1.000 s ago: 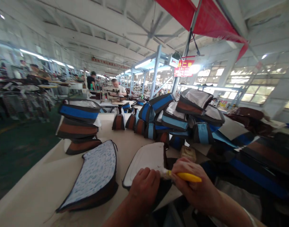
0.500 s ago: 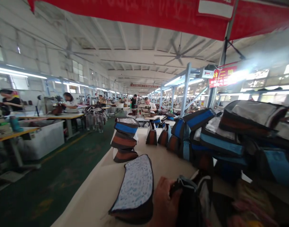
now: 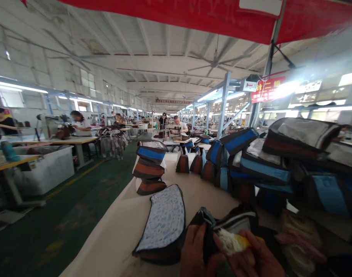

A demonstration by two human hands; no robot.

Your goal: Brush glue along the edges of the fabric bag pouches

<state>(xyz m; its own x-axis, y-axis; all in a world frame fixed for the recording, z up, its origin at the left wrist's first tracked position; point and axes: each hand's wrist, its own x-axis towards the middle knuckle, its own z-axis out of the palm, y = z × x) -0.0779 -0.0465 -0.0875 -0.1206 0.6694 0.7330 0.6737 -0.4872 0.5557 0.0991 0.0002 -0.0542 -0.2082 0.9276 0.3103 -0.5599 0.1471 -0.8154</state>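
At the bottom of the view, my left hand (image 3: 195, 250) is closed on the edge of a dark fabric bag (image 3: 204, 219) with grey trim and a pale inside. My right hand (image 3: 256, 254) grips a brush with a yellow handle and white bristles (image 3: 229, 240). Its bristles are at the bag's open side; whether they touch the fabric I cannot tell. Left of my hands lies a curved bag (image 3: 164, 217) with a blue-and-white patterned top and a brown side. The lower part of the held bag is hidden by my hands.
Stacked blue, brown and black bags (image 3: 153, 169) stand on the left of the pale table (image 3: 112, 234). A larger heap of bags (image 3: 265, 169) fills the right side. Crumpled pinkish cloth (image 3: 301, 240) lies at lower right. People sit at sewing machines beyond the green aisle.
My right hand has come into view with the brush, up against the held bag. My left hand has shifted slightly lower, and the bag is turned more open. The view has moved a little.
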